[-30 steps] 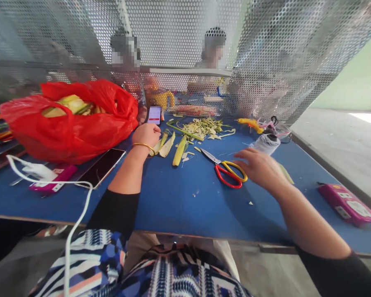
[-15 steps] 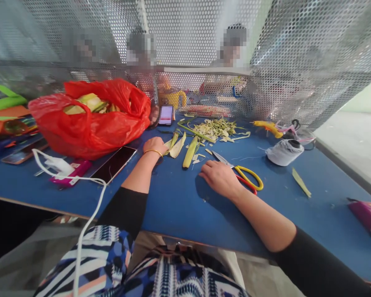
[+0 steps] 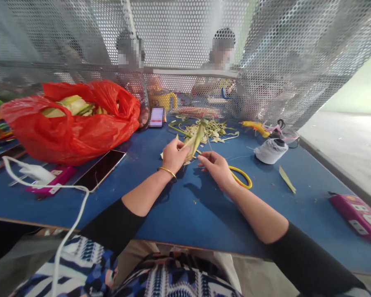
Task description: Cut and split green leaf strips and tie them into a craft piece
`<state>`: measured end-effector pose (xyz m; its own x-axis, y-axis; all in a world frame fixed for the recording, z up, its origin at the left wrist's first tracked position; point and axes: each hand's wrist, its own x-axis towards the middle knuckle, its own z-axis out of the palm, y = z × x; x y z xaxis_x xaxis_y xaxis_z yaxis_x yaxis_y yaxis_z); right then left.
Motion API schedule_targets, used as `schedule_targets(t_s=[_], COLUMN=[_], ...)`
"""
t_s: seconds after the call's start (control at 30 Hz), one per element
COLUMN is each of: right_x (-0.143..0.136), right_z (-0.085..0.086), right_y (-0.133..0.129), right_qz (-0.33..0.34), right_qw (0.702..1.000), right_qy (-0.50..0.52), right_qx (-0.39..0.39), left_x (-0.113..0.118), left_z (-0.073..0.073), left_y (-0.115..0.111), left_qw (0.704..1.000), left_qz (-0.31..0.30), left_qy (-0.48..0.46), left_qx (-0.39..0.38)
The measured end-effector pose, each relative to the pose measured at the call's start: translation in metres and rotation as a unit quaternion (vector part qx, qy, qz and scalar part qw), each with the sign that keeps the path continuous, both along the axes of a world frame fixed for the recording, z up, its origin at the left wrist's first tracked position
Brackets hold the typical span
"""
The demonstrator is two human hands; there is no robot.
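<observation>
My left hand (image 3: pixel 175 157) is closed on a pale green corn husk (image 3: pixel 196 142), lifted and slanting up to the right above the table. My right hand (image 3: pixel 216 168) hovers just right of the husk, thumb and fingers pinched together; whatever they hold, if anything, is too small to make out. Below that hand lie the scissors, with a yellow handle loop (image 3: pixel 245 181) showing and the blades hidden. Behind the husk spreads a heap of husk scraps (image 3: pixel 214 130).
On the left stand a red plastic bag (image 3: pixel 102 128) of husks, a dark phone (image 3: pixel 100 170) and a white cable (image 3: pixel 80 206). To the right are a white thread spool (image 3: pixel 271 150), a yellow glue gun (image 3: pixel 256 128), a husk strip (image 3: pixel 287 179) and a magenta box (image 3: pixel 358 216). Perforated metal mesh (image 3: pixel 185 41) rises behind.
My left hand has moved right and raised a husk from the table. My right hand has lifted off the table beside the scissors, its fingers now pinched. The view has shifted slightly right.
</observation>
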<state>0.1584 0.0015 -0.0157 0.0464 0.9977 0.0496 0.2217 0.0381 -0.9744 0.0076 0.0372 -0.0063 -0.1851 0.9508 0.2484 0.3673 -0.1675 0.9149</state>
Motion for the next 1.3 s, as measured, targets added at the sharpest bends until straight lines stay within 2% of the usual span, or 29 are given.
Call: schedule_targets(t_s=[0.07, 0.17, 0.3, 0.43, 0.5, 0.57, 0.67, 0.77, 0.87, 1.07, 1.2, 1.3], right_x=[0.0, -0.001, 0.005, 0.024, 0.033, 0.037, 0.032, 0.021, 0.018, 0.028, 0.03, 0.034], right_z=[0.001, 0.002, 0.0, 0.003, 0.006, 0.008, 0.007, 0.006, 0.01, 0.023, 0.026, 0.029], right_y=[0.002, 0.003, 0.007, 0.021, 0.028, 0.031, 0.027, 0.019, 0.016, 0.018, 0.02, 0.021], right_qz=[-0.006, -0.003, -0.05, -0.144, -0.198, -0.216, -0.183, -0.111, -0.073, -0.14, -0.151, -0.133], right_qw=[0.994, 0.987, 0.984, 0.977, 0.968, 0.963, 0.968, 0.983, 0.988, 0.976, 0.959, 0.956], right_qy=[0.095, 0.15, 0.168, 0.157, 0.151, 0.161, 0.166, 0.142, 0.135, 0.161, 0.201, 0.205], right_qx=[-0.049, -0.048, -0.014, 0.015, 0.025, 0.03, 0.03, 0.025, 0.011, -0.034, -0.133, -0.162], left_x=[0.01, 0.018, 0.021, 0.021, 0.02, 0.02, 0.019, 0.02, 0.02, 0.015, 0.012, 0.01], left_z=[-0.001, -0.002, -0.002, 0.001, 0.002, 0.001, -0.002, -0.005, -0.004, 0.005, 0.011, 0.012], left_y=[-0.013, -0.024, -0.027, -0.027, -0.027, -0.026, -0.024, -0.024, -0.026, -0.026, -0.024, -0.021], left_qw=[0.999, 0.995, 0.989, 0.987, 0.979, 0.962, 0.951, 0.947, 0.946, 0.97, 0.957, 0.95], left_qz=[-0.037, -0.092, -0.136, -0.131, -0.146, -0.171, -0.2, -0.227, -0.223, -0.193, -0.234, -0.244], left_qy=[0.016, 0.016, -0.014, -0.046, -0.083, -0.125, -0.145, -0.124, -0.093, -0.012, 0.019, 0.046], left_qx=[-0.001, -0.02, -0.048, -0.074, -0.12, -0.171, -0.183, -0.189, -0.215, -0.144, -0.169, -0.189])
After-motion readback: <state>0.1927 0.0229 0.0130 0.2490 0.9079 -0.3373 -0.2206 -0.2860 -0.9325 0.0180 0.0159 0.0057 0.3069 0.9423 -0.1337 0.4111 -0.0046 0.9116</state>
